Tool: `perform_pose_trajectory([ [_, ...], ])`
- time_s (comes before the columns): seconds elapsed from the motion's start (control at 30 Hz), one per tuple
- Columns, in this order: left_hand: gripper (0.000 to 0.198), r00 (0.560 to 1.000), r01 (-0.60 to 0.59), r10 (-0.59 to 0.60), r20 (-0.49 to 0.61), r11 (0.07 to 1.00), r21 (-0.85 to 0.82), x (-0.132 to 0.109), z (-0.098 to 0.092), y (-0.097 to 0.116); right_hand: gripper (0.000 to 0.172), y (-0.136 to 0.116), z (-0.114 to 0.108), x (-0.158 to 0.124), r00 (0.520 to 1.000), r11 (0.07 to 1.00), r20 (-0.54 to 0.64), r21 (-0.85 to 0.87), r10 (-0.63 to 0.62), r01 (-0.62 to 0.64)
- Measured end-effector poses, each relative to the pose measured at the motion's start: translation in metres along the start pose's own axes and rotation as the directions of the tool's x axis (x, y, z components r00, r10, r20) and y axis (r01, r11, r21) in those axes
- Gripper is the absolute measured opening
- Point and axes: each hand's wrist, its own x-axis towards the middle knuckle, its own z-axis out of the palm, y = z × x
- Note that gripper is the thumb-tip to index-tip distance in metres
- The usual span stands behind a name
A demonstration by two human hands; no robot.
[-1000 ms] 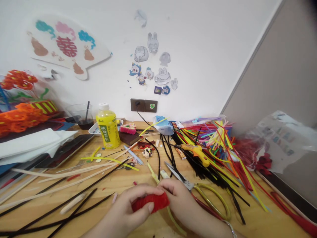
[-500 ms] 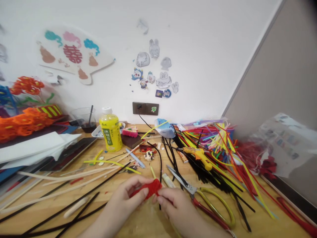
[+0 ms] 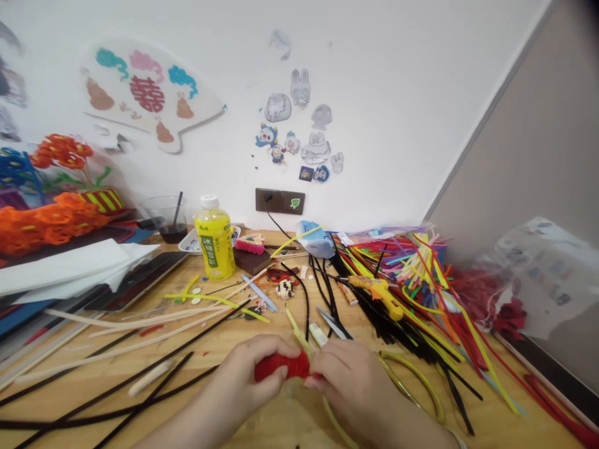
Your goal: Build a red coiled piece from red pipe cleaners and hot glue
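A red fuzzy piece, apparently made of pipe cleaners, is held low over the table. My left hand is closed around its left part, thumb in front. Closed at its right end is my right hand, its fingertips partly hidden. A pale yellow pipe cleaner comes out above those fingers and shows again below them, so it seems pinched there. Scissors lie under and beyond my right hand, which covers their middle. Near their blades is a small pale tube.
Black pipe cleaners and cream ones cross the table's left side. A yellow drink bottle and a cup stand behind. To the right lie a yellow glue gun and a heap of coloured pipe cleaners.
My right hand has turned over and moved slightly up and right, now covering the scissors' pivot. More of the yellow pipe cleaner shows above the fingers. The view has shifted slightly.
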Motion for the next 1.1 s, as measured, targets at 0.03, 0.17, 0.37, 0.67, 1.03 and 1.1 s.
perform_pose_trajectory([
  [0.03,0.022,1.000,-0.013,0.013,0.018,1.000,0.005,0.000,0.001,0.001,0.037,0.000,-0.001,0.000,1.000,0.999,-0.002,0.039,0.006,-0.006],
  [0.17,0.021,0.995,-0.079,0.077,0.068,0.997,0.024,-0.002,0.003,0.006,0.033,-0.001,-0.002,0.001,0.990,0.947,0.033,0.286,0.139,-0.143],
  [0.37,0.019,0.987,-0.114,0.105,0.122,0.991,0.074,-0.004,-0.001,0.016,0.025,-0.004,0.013,-0.001,0.816,0.456,0.274,0.718,0.509,-0.526],
  [0.67,0.021,0.998,-0.014,0.021,0.057,0.993,-0.117,-0.002,0.002,0.017,0.011,-0.005,0.015,-0.002,0.839,0.613,0.113,0.632,0.532,-0.474],
  [1.03,0.023,0.996,0.044,-0.016,0.093,0.952,-0.304,-0.003,0.004,0.013,0.013,-0.006,0.011,-0.005,0.917,0.815,0.064,0.436,0.394,-0.381],
  [1.1,0.023,0.996,0.048,-0.022,0.086,0.950,-0.308,-0.002,0.004,0.013,0.014,-0.005,0.010,-0.004,0.925,0.818,0.056,0.449,0.376,-0.360],
])
